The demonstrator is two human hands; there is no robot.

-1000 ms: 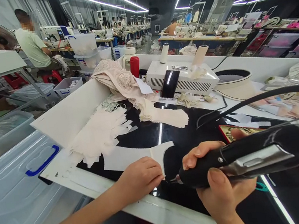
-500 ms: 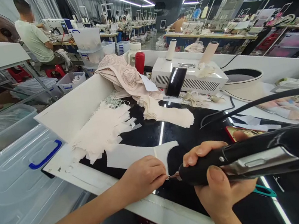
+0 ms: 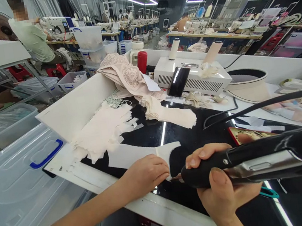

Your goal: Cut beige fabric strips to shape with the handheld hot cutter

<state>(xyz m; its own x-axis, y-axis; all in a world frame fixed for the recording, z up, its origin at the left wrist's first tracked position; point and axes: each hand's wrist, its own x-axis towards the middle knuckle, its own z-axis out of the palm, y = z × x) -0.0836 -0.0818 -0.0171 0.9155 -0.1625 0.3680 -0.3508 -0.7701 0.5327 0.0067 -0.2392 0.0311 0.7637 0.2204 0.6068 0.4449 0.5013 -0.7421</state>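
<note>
My left hand (image 3: 149, 175) lies over the near edge of a thin white fabric piece (image 3: 134, 154) on the black glossy tabletop. Its fingers are curled together, pinching the piece at its narrow near corner. A black corded hand tool (image 3: 261, 160) with a silver lever is gripped in my right hand (image 3: 223, 189), thumb on the near side and fingers wrapped over the top. The tool's slim metal tip (image 3: 177, 178) points left and sits close by my left fingertips, at the fabric's corner. Whether tip and fabric touch, I cannot tell.
Behind lie a heap of cream fabric pieces (image 3: 102, 130), a neater stack (image 3: 168, 112) and beige lace garments (image 3: 124, 71). A white vented box (image 3: 191, 78) bears a phone and thread cones. The tool's black cable (image 3: 275, 99) arches at right. A person (image 3: 32, 40) sits far left.
My left fingertips have shifted slightly up and away from the tool's tip, uncovering the fabric's corner. My right hand and the tool hardly differ. The seated person has leaned a little.
</note>
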